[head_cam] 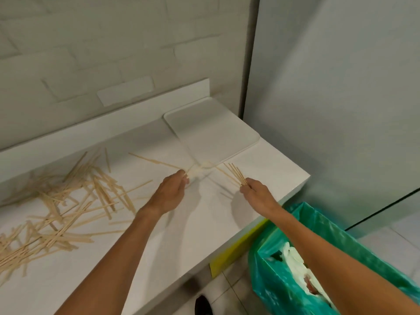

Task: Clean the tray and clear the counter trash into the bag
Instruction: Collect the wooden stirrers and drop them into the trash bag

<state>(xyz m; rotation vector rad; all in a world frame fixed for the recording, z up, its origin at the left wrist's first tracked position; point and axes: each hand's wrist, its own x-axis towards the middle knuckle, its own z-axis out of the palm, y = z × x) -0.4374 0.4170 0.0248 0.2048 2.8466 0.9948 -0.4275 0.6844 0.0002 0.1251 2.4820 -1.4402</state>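
A white tray (211, 128) lies bare at the counter's far right corner. My right hand (256, 193) pinches a small bunch of thin wooden sticks (234, 172) that fan up and left above the counter. My left hand (172, 192) is curled round a few more sticks and a blurred whitish scrap (200, 170) just in front of the tray. A big heap of wooden stirrer sticks (59, 208) is scattered over the left of the white counter (200, 223). The green trash bag (284, 269) stands open below the counter's right end, under my right forearm.
White crumpled waste (295, 264) lies inside the bag. A yellow panel (236, 248) shows under the counter edge. A brick wall and low backsplash (127, 114) run behind the counter, and a grey wall panel (329, 98) closes the right side. A dark shoe (202, 303) is on the tiled floor.
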